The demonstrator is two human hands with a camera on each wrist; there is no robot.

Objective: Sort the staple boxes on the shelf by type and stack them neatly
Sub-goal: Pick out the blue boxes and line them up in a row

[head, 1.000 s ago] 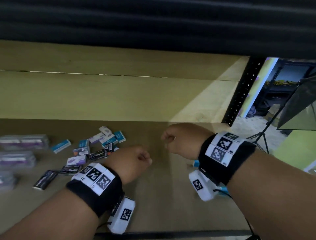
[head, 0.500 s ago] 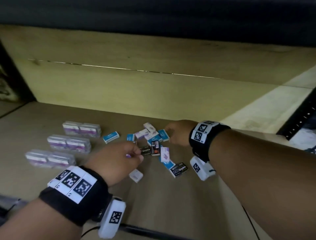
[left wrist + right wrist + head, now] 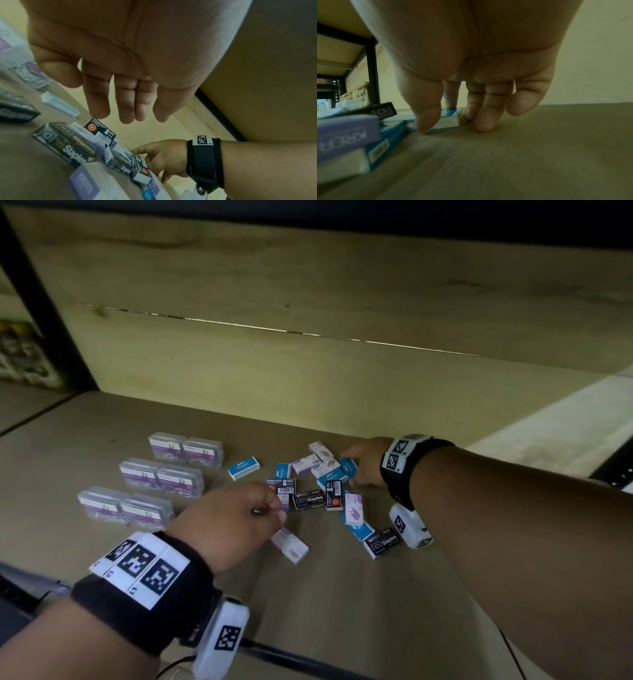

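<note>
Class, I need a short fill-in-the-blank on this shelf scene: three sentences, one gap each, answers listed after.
1. The clear plastic cases lie in ___ rows of two.
2. The word printed on the black boxes is ___.
3. The right hand reaches a small box coloured white and ___, while the left hand holds nothing.

Missing words: three; Staples; blue

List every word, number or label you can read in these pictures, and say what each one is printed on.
"10 Staples": black box in the middle of the heap.
"10 Staples": black box at the near right.
"Staples": blue box lying apart; its small brand mark is unreadable.
"KRER" or similar, blurred: purple box, right wrist view.
Barcode prints, clear cases and wristband markers: too small to read.
</note>
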